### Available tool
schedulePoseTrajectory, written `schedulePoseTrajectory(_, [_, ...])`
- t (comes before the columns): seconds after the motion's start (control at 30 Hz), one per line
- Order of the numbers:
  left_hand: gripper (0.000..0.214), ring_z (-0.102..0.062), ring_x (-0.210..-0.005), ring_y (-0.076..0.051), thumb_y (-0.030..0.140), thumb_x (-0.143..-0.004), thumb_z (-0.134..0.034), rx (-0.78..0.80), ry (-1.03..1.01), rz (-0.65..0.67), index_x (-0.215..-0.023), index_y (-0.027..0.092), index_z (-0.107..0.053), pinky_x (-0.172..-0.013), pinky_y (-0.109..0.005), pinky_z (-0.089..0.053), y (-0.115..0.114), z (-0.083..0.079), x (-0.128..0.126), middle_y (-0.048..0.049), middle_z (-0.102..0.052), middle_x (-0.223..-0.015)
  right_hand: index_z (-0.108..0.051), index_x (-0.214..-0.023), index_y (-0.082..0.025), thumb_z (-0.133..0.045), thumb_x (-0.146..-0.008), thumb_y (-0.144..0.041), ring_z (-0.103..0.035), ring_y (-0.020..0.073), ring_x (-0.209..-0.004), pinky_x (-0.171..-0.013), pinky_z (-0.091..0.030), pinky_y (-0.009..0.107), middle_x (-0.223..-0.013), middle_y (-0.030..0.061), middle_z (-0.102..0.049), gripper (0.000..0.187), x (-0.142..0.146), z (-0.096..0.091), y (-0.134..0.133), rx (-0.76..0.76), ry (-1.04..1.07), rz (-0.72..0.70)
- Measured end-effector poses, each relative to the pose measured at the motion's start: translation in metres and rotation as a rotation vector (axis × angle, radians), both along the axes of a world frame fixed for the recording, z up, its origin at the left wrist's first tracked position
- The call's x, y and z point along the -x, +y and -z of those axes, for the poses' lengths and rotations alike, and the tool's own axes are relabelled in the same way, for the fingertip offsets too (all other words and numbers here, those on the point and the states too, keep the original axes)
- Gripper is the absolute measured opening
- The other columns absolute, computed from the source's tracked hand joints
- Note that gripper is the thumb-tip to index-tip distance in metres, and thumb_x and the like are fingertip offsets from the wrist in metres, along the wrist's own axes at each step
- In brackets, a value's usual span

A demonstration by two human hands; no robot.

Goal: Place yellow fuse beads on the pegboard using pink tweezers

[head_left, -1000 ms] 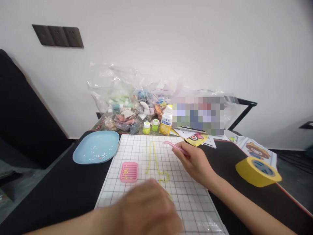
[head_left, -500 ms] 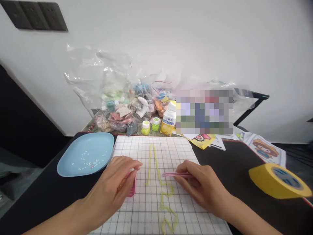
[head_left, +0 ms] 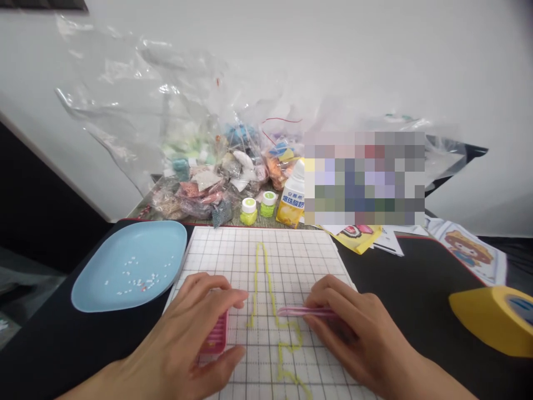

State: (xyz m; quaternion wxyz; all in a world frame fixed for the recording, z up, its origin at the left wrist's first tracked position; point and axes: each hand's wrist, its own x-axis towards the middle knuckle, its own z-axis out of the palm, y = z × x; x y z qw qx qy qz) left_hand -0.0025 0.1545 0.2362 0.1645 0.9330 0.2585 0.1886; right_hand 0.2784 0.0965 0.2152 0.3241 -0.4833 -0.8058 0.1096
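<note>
A white gridded pegboard [head_left: 291, 255] lies on the black mat, with a thin yellow line of beads [head_left: 266, 278] running down its middle. My left hand [head_left: 191, 339] is closed around a small pink ridged tray [head_left: 214, 336] on the board's left side, thumb below and fingers over its top. My right hand [head_left: 353, 328] pinches pink tweezers [head_left: 300, 311], held flat with the tip pointing left, close to the yellow bead line.
A light blue plate [head_left: 125, 266] with several small white beads sits left of the board. Behind the board: clear bags of coloured beads [head_left: 208, 183], two green-capped jars [head_left: 258, 210], a yellow-labelled bottle [head_left: 291, 200]. Printed sheets [head_left: 466, 250] and a yellow tape roll [head_left: 491, 319] lie at the right.
My left hand came in from the blurred foreground and closed on the pink tray. My right hand dropped the tweezers from the board's far edge to the bead line. The view tilted down.
</note>
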Motion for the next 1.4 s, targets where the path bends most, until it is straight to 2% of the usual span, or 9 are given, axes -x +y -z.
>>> schedulePoseTrajectory(0.13, [0.049,-0.043,-0.124,-0.027,0.023,-0.092,-0.055,-0.037,0.059,-0.004,-0.137,0.020,-0.036,-0.099,-0.039,-0.049,0.000,0.002,0.004,-0.0110,-0.049,-0.127,-0.056,-0.095,-0.021,-0.050,-0.096,-0.021,-0.053,0.0103,-0.057,-0.044,-0.038,0.024,-0.081,0.0012,-0.058,0.006,0.001,0.003,0.001,-0.032,-0.001,0.019])
schedulePoseTrajectory(0.3, [0.055,-0.036,-0.131,-0.030,0.022,-0.090,-0.056,-0.033,0.081,0.033,-0.140,0.022,-0.033,-0.101,-0.045,-0.048,0.000,0.007,0.007,-0.0116,-0.052,-0.125,-0.056,-0.095,-0.021,-0.051,-0.096,-0.021,-0.054,0.0098,-0.057,-0.043,-0.039,0.023,-0.081,0.0009,-0.058,0.005,0.001,0.005,0.002,-0.053,-0.016,0.005])
schedulePoseTrajectory(0.6, [0.054,-0.044,-0.124,-0.027,0.023,-0.091,-0.057,-0.006,0.083,0.016,-0.139,0.025,-0.032,-0.101,-0.042,-0.048,0.000,-0.002,-0.001,-0.0094,-0.052,-0.126,-0.056,-0.096,-0.021,-0.051,-0.096,-0.022,-0.051,0.0094,-0.055,-0.044,-0.039,0.023,-0.082,0.0014,-0.059,0.005,0.002,0.002,0.000,-0.085,-0.023,0.017])
schedulePoseTrajectory(0.7, [0.049,-0.045,-0.123,-0.026,0.023,-0.090,-0.058,0.009,0.062,0.004,-0.134,0.027,-0.036,-0.101,-0.040,-0.048,-0.002,-0.003,-0.002,-0.0078,-0.052,-0.126,-0.056,-0.099,-0.021,-0.050,-0.097,-0.021,-0.054,0.0105,-0.061,-0.047,-0.042,0.023,-0.084,0.0018,-0.059,0.007,0.005,0.000,-0.001,-0.088,-0.022,-0.003])
schedulePoseTrajectory(0.87, [0.057,-0.044,-0.125,-0.026,0.021,-0.090,-0.058,0.013,0.032,-0.007,-0.139,0.029,-0.031,-0.102,-0.041,-0.046,-0.004,-0.004,-0.003,-0.0060,-0.054,-0.127,-0.056,-0.105,-0.021,-0.045,-0.097,-0.019,-0.057,0.0124,-0.065,-0.050,-0.044,0.025,-0.088,0.0031,-0.059,0.014,0.013,-0.002,0.000,-0.052,-0.038,-0.026])
schedulePoseTrajectory(1.13, [0.054,-0.049,-0.122,-0.028,0.021,-0.088,-0.060,-0.019,0.003,0.011,-0.137,0.025,-0.038,-0.100,-0.043,-0.048,-0.002,-0.004,-0.003,-0.0068,-0.061,-0.123,-0.060,-0.104,-0.020,-0.045,-0.098,-0.020,-0.057,0.0120,-0.065,-0.053,-0.046,0.025,-0.087,0.0031,-0.060,0.016,0.018,-0.001,0.008,-0.082,-0.068,-0.044])
schedulePoseTrajectory(1.4, [0.057,-0.049,-0.121,-0.028,0.020,-0.088,-0.061,-0.037,0.011,0.012,-0.139,0.023,-0.036,-0.100,-0.045,-0.048,-0.003,-0.003,-0.005,-0.0075,-0.061,-0.123,-0.059,-0.102,-0.020,-0.046,-0.097,-0.019,-0.057,0.0114,-0.063,-0.049,-0.044,0.023,-0.086,0.0028,-0.060,0.014,0.021,-0.001,0.007,-0.116,-0.091,-0.043])
